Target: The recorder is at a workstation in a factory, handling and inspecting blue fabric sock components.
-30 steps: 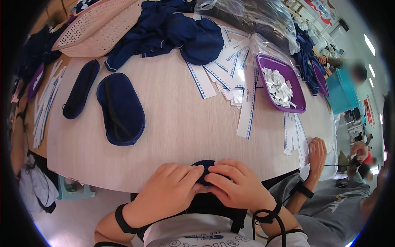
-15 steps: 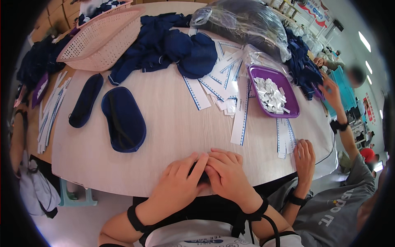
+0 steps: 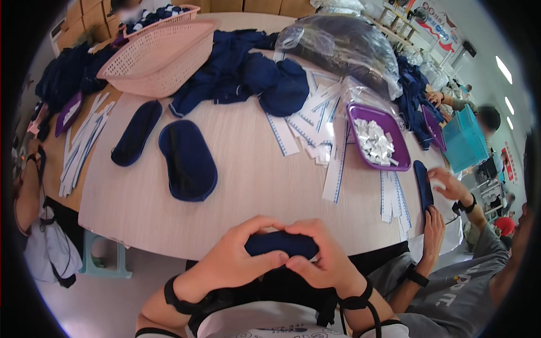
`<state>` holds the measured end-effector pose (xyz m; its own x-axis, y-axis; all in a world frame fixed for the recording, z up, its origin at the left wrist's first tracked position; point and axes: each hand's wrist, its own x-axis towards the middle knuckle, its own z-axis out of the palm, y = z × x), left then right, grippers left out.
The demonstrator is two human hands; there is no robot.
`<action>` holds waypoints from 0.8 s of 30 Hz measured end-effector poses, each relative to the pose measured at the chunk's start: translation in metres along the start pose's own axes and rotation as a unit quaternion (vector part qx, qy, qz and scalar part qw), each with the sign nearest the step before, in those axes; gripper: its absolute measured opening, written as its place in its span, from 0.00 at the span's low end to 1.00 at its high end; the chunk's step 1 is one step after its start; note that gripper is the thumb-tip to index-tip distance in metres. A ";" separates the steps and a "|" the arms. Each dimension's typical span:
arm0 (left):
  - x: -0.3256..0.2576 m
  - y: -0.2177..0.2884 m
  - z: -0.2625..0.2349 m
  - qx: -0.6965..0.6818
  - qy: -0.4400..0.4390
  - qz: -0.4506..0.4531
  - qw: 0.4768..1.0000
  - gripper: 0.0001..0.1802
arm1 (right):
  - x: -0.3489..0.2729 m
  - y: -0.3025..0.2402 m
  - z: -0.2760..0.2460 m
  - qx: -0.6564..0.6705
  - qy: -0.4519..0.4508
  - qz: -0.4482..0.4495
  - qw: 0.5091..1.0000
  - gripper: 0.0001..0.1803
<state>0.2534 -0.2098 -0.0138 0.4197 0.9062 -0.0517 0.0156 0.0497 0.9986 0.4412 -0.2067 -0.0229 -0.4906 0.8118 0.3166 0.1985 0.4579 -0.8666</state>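
Close to my body at the near table edge, my left hand (image 3: pixel 239 256) and my right hand (image 3: pixel 321 253) grip opposite ends of a navy oblong fabric piece (image 3: pixel 279 244). Both thumbs press on its near side, with the fingers curled around the far side. Its underside is hidden by my hands. Farther left on the table lie two more navy pieces: a broad oval fabric piece (image 3: pixel 187 160) with a darker band along its middle, and a narrower oblong one (image 3: pixel 137 133) beside it.
A pink perforated basket (image 3: pixel 160 62) stands at the far left next to heaped navy fabric (image 3: pixel 231 73). Paper strips (image 3: pixel 310 121) lie by a purple tray (image 3: pixel 406 163) of small white tags. At right, a co-worker's hands (image 3: pixel 437 225) are at a narrow navy piece (image 3: pixel 422 186).
My hands have parted slightly, bringing the navy fabric piece into view between them. The co-worker's far hand has come down from the fabric pile, and a narrow navy piece now lies by it.
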 end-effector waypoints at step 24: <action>0.003 -0.003 0.014 0.002 0.048 0.118 0.992 0.23 | -0.007 -0.018 -0.003 0.045 0.046 0.042 0.997 0.28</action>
<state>0.2676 -0.2129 -0.0168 0.3239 0.9284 0.1824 -0.0682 -0.1694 0.9832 0.4436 -0.2198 -0.0085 -0.3942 0.8777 0.2725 0.1564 0.3563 -0.9212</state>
